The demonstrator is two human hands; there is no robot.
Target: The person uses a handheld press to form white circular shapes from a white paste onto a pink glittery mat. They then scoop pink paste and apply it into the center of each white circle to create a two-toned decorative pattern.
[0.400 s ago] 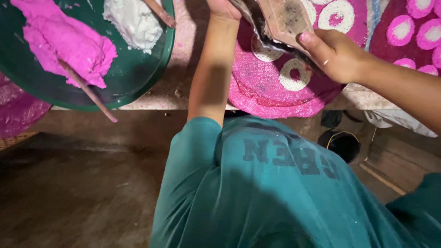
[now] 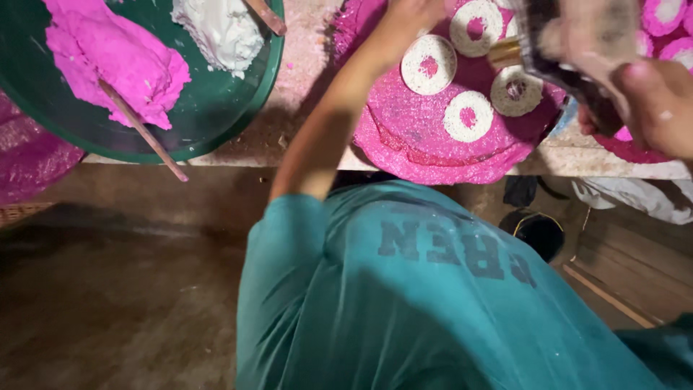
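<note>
A green basin (image 2: 238, 123) on the tabletop (image 2: 303, 94) holds pink dough (image 2: 108, 58), white dough (image 2: 220, 29) and a stick (image 2: 141, 130). Right hand (image 2: 653, 108) grips a dark scoop (image 2: 577, 50) over pink discs (image 2: 433, 144); left hand (image 2: 415, 18) touches them, grip unclear.

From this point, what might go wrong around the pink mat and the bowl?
1. The round pink glittery mat overhangs the table edge; pressing near its rim might tip it, along with the white rings with pink centres.
2. The right hand holds a blurred dark tool above the rings and might smear them.
3. The wooden stick juts past the green bowl and might get knocked.
</note>
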